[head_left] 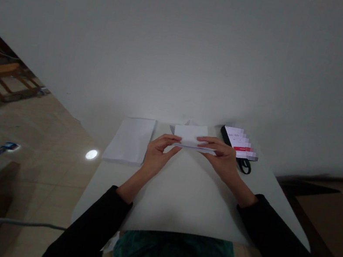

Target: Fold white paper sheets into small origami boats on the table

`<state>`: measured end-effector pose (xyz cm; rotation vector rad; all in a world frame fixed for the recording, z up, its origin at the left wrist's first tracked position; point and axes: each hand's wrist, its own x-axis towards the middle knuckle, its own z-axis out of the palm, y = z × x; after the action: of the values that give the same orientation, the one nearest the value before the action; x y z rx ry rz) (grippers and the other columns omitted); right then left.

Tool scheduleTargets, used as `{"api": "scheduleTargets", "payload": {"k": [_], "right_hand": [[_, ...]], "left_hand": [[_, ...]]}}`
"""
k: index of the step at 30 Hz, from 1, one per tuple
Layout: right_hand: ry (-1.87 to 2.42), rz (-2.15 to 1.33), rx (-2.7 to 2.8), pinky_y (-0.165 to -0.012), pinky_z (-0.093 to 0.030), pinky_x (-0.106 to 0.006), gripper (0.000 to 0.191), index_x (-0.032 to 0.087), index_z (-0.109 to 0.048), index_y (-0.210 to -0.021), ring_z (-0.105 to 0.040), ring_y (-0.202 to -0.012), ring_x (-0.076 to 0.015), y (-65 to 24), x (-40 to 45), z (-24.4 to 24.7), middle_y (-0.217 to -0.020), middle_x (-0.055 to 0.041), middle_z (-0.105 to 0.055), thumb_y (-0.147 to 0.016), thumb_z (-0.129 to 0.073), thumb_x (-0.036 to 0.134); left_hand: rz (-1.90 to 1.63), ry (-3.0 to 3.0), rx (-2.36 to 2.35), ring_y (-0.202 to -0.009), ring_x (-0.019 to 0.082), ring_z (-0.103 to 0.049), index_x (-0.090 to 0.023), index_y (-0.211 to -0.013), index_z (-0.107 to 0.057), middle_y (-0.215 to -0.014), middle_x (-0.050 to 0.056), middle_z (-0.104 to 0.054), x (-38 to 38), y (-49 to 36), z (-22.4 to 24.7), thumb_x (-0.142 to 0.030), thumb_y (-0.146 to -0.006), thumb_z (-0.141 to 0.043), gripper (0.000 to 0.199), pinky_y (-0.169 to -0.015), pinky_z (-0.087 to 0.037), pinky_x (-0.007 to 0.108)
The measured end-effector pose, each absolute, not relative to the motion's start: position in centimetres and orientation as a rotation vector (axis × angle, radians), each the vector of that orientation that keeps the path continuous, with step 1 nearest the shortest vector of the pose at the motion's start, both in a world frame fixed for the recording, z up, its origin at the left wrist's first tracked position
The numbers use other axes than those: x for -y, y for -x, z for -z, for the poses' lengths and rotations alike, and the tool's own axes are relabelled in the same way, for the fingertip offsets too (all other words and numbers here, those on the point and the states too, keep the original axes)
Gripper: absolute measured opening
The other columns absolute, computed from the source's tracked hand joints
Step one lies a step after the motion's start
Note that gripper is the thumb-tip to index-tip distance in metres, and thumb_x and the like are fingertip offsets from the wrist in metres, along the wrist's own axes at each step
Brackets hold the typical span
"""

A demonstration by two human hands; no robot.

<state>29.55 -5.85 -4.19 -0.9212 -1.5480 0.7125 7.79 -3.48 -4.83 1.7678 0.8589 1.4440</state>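
Folded white paper (pixel 190 134) is held between both hands above the middle of a white table (pixel 175 200). My left hand (pixel 159 152) grips its left end, thumb below and fingers on top. At the right end, my right hand (pixel 222 156) pinches it the same way, its fingers lying over the upper face. A stack of white sheets (pixel 131 140) lies flat on the table, to the left of my left hand. Something pale and pointed shows behind the held paper; it is too faint to make out.
A phone with a lit screen (pixel 240 143) and a black strap (pixel 245 166) lies right of my right hand. A grey wall (pixel 185 51) rises behind the table. A brown box (pixel 330 223) stands at the right, a wooden chair (pixel 2 70) at the far left.
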Motion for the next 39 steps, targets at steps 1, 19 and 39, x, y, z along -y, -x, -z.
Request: {"api": "scheduleTargets", "payload": {"k": [1,19,39], "right_hand": [[0.882,-0.710,1.556,-0.094,-0.051,-0.046,0.012,0.030,-0.077,-0.088,-0.065,-0.105,-0.0254,-29.5,5.9,4.2,-0.113,-0.0053,-0.071,-0.077,-0.076,0.035],[1.203,-0.464,1.545,-0.047,-0.029,-0.027,0.049,0.021,-0.044,-0.052,-0.036,-0.046,-0.0098,-29.4,6.0,4.3,-0.048,0.0044,-0.039,-0.082,-0.065,0.054],[0.947,-1.417,1.250,-0.039,-0.039,-0.022,0.028,0.019,-0.066,-0.075,-0.049,-0.043,-0.0093,-29.8,5.1,5.5,-0.052,0.0047,-0.054,-0.073,-0.076,0.045]], "left_hand": [[-1.457,-1.781,-0.843,-0.099,0.018,-0.065,-0.019,-0.087,-0.074,-0.104,0.008,-0.070,3.4,-7.7,4.8,-0.027,-0.078,-0.074,0.011,-0.092,-0.052,0.036],[-1.323,-1.948,-1.213,-0.051,0.008,-0.046,-0.019,-0.072,-0.065,-0.057,-0.004,-0.055,4.3,-7.6,4.5,-0.045,-0.080,-0.069,0.028,-0.053,-0.039,0.022],[-1.016,-1.370,-0.919,-0.045,0.008,-0.049,-0.015,-0.081,-0.069,-0.058,-0.002,-0.058,3.4,-7.5,4.7,-0.048,-0.079,-0.068,0.033,-0.045,-0.039,0.020]]}}
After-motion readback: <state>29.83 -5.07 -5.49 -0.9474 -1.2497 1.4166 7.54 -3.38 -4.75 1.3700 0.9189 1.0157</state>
